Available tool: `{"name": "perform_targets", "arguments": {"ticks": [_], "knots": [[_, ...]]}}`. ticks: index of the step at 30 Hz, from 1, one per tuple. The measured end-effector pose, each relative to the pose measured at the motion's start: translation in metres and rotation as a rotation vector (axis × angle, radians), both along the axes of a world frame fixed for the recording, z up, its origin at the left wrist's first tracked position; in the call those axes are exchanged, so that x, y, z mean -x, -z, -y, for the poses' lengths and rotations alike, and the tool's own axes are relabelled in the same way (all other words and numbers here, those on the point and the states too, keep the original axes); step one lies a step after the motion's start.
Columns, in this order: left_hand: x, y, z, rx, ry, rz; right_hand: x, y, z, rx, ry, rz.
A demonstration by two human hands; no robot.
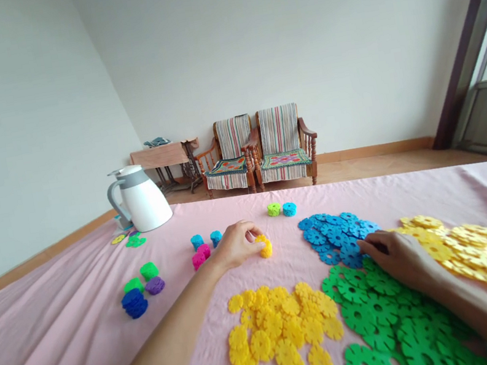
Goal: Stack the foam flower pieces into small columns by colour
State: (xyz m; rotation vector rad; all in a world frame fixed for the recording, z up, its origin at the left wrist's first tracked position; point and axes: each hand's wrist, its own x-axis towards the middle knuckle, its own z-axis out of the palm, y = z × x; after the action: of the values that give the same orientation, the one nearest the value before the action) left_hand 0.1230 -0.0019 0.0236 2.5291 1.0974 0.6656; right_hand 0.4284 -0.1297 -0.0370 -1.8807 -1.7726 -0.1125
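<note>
My left hand point(238, 244) is closed on a small upright stack of yellow notched plastic discs point(264, 247), thumb and fingers at its left side and top. My right hand point(393, 254) is at the right edge of a pile of blue notched discs point(334, 234). Its fingers are curled in and the tips touch the pile; whether a disc is between them is hidden. Beneath that wrist spreads a heap of larger green discs point(372, 310). Pale yellow discs point(474, 250) lie to its right. A pile of deeper yellow discs point(279, 326) lies nearest me in the middle.
Small stacks stand about: lime point(273, 209), light blue point(290, 209), pink point(199, 258), green point(149, 270), purple point(155, 286) and dark blue point(134, 304). A white jug point(145, 202) stands at the back left of the pink cloth point(194, 334), loose discs point(135, 240) beside it. Two chairs point(280, 139) stand beyond.
</note>
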Motion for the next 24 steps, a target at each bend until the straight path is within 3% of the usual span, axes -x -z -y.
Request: {"name": "perform_targets", "arguments": {"ticks": [13, 18, 24], "knots": [[-0.008, 0.012, -0.004, -0.011, 0.029, 0.001, -0.001, 0.000, 0.001, 0.030, 0.021, 0.000], [-0.008, 0.010, 0.001, -0.005, 0.026, 0.026, 0.000, -0.001, 0.001, 0.020, 0.014, -0.005], [0.013, 0.009, 0.000, 0.022, -0.143, 0.096, 0.003, -0.006, 0.005, 0.015, 0.019, -0.065]]}}
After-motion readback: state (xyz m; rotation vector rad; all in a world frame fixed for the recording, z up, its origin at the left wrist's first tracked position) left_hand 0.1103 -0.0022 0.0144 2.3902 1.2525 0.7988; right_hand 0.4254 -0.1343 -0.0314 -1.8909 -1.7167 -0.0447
